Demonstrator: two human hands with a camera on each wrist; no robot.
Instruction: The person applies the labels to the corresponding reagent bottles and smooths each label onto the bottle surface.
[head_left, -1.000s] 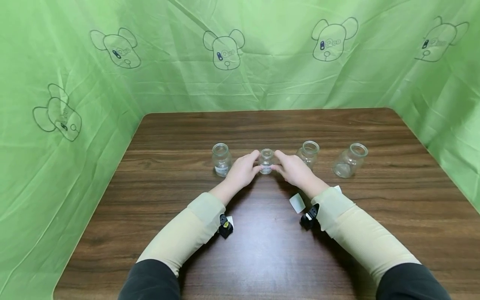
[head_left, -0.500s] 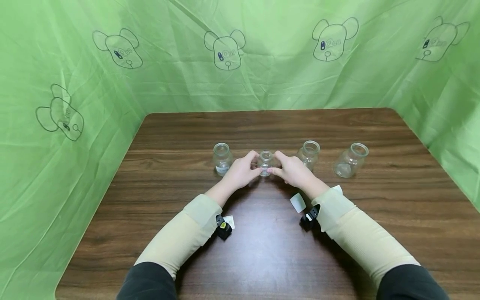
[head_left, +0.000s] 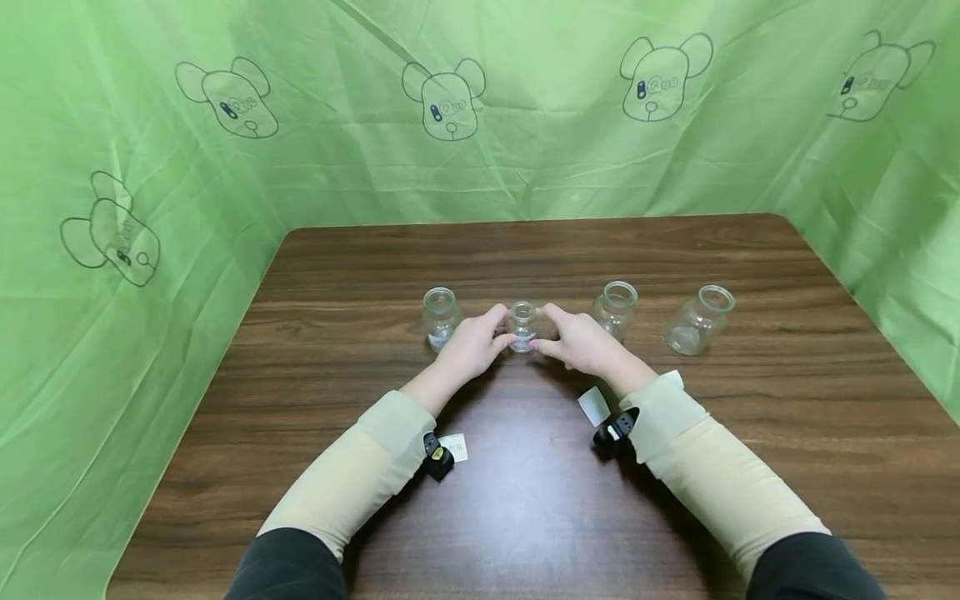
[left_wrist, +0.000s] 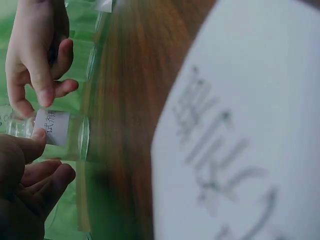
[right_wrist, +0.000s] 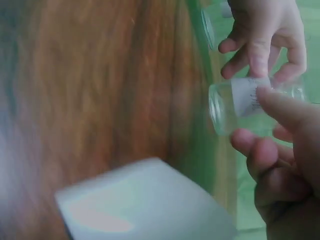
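Note:
A small clear glass jar (head_left: pixel 522 327) stands on the wooden table between both hands, with a white handwritten label (right_wrist: pixel 250 95) on its side. My left hand (head_left: pixel 468 343) holds it from the left, thumb on the label, fingers round the far side. From the right, my right hand (head_left: pixel 588 340) grips the same jar, its thumb at the label's other edge and its index finger near the neck. In the left wrist view, the right thumb (left_wrist: pixel 44 92) meets the label's edge opposite the left thumb (left_wrist: pixel 36 140).
A labelled glass jar (head_left: pixel 440 321) stands just left of the left hand. Two more jars, one beside the right hand (head_left: pixel 617 310) and another farther right (head_left: pixel 700 321), share the row. Paper slips (head_left: pixel 594 407) lie near the wrists, one with handwriting (head_left: pixel 455 447). Green cloth surrounds the table.
The jar between the hands has shifted slightly left. My left hand and forearm have moved a little left as well, while the right hand has stayed nearly in place.

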